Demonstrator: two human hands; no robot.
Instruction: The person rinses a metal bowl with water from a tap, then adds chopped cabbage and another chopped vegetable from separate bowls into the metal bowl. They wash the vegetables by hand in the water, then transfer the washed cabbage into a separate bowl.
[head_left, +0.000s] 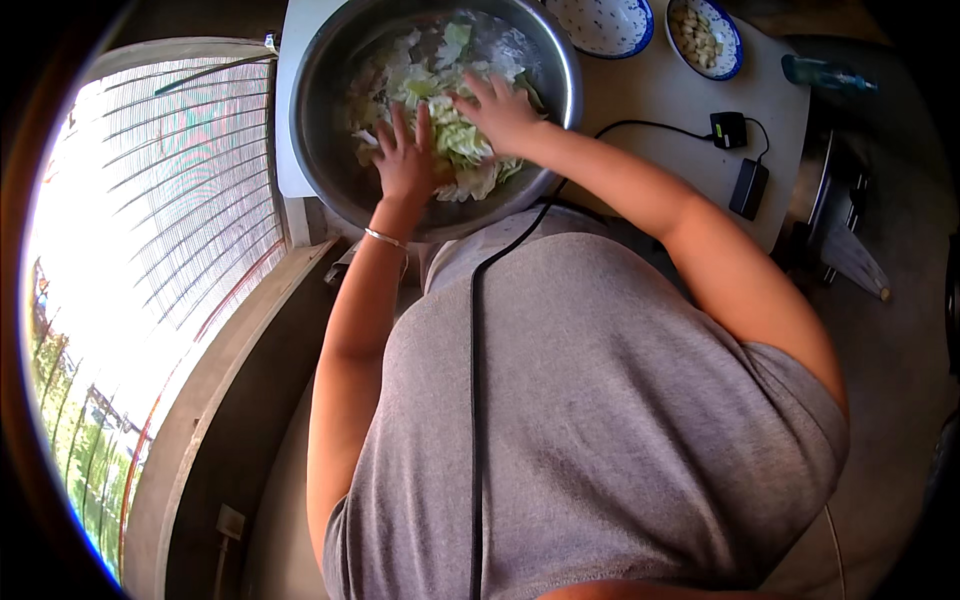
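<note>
A large round metal basin (319, 135) stands before me, with torn pale green leaves (457, 139), apparently cabbage, and what looks like water in it. My left hand (405, 161) is inside the basin at the left of the leaves, its fingers spread and touching them; a bangle circles that wrist. From the right, my right hand (499, 112) rests on the heap with the fingers apart. Neither hand is closed around anything that I can see, though the undersides of both are hidden.
On the white table (637, 97) stand a patterned bowl (600, 26), a bowl of peeled garlic cloves (696, 41) and a bottle (825, 73). A black cable with adapters (748, 187) crosses the table and my body. A barred window (195, 172) is at the left.
</note>
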